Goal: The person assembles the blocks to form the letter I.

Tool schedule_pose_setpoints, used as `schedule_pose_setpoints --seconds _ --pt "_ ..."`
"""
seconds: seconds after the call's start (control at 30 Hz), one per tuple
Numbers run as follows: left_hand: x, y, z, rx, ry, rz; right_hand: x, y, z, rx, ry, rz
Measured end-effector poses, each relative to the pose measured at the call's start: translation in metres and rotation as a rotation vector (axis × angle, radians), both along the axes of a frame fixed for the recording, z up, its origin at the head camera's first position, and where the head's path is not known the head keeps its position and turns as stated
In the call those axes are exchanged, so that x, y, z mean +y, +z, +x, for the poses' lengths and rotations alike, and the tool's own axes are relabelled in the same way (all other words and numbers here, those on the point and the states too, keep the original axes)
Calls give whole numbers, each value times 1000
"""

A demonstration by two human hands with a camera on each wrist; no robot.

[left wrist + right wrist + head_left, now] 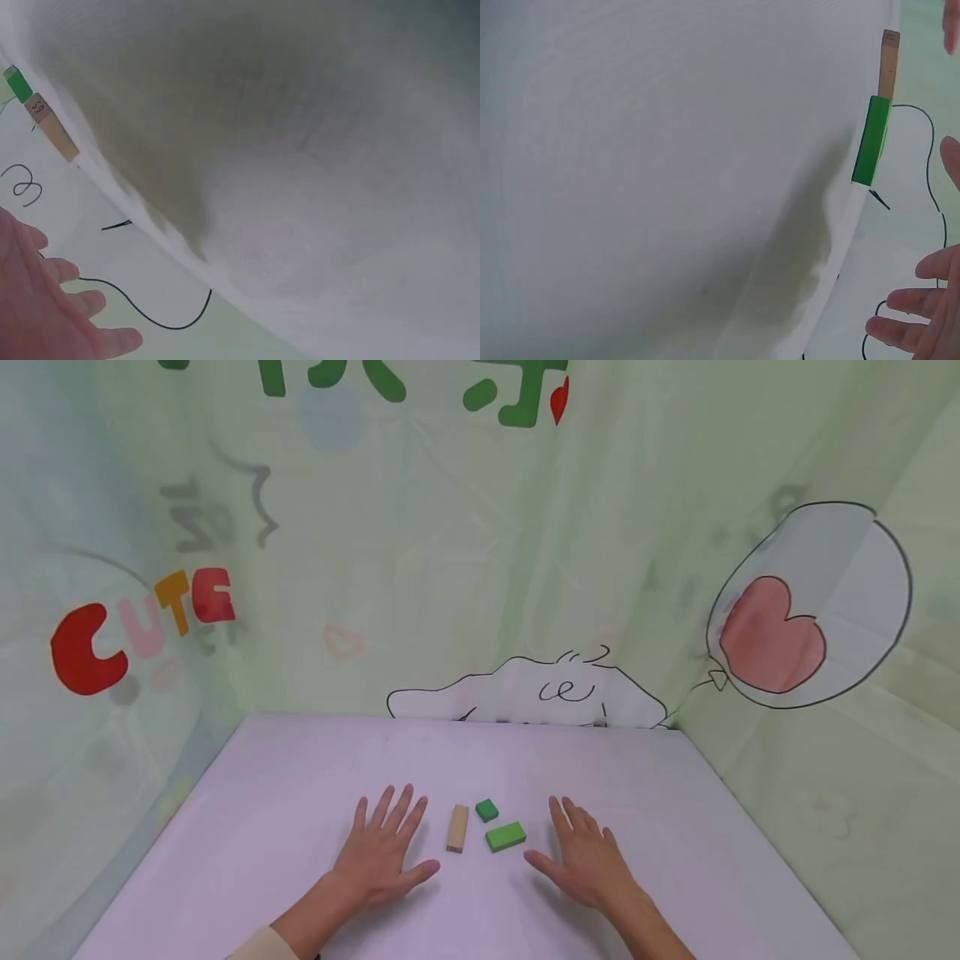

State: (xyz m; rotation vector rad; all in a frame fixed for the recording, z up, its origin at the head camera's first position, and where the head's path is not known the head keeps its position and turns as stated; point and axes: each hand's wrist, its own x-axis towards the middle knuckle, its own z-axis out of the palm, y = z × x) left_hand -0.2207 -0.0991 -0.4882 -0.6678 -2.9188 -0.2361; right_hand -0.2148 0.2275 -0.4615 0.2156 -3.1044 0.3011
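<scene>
Three small blocks lie close together on the white table. One is a plain wooden block, standing lengthwise away from me. To its right sit a dark green block and, nearer me, a longer light green block. My left hand is spread to the left of the wooden block, fingers straight, holding nothing. On the other side, my right hand is apart from the light green block, its fingers extended and thumb pointing toward it. Both wrist views show the blocks at the edge of the picture.
A pale green printed curtain stands behind the table and along both sides. It bears coloured letters on the left, a balloon drawing on the right and a line-drawn figure at the table's back edge.
</scene>
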Motion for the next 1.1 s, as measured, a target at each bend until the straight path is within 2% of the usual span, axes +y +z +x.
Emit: schedule_pose_setpoints --seconds 0.27,0.9,1.1 --pt "8 1 -2 -33 -7 13 -6 1 -2 11 26 -4" --pt "20 2 -3 -51 -33 29 -23 -4 -4 2 13 -39" --pt "24 1 -3 -54 -38 29 -29 -6 -6 -28 1 -37"
